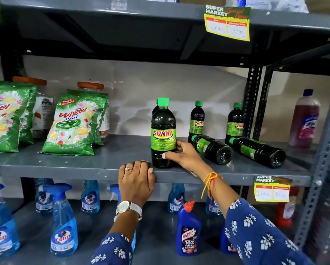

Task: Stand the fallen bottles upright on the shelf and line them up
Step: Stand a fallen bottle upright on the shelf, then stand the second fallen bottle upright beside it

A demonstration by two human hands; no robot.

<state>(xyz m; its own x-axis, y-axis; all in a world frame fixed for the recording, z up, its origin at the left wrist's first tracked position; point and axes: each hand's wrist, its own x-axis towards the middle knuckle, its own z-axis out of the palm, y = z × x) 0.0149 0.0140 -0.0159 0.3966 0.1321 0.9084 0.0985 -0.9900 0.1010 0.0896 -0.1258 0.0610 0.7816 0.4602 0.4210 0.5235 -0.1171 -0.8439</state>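
Observation:
A dark Sunny bottle (163,131) with a green cap stands upright near the front of the grey shelf (74,161). My right hand (183,155) wraps around its lower right side. Another bottle's cap peeks out just behind it. My left hand (136,180) rests on the shelf's front edge, fingers curled over it and holding nothing. Two more bottles stand upright at the back, one (197,119) in the middle and one (235,121) to the right. Two bottles lie on their sides, the nearer (212,149) beside my right hand, the other (257,152) further right.
Green Wheel detergent bags (72,125) and orange-lidded jars stand on the shelf's left. A pink Lizol bottle (303,119) stands beyond the upright post at right. Below are blue Colin spray bottles (63,222) and a Harpic bottle (188,229). Yellow price tags hang from the shelf edges.

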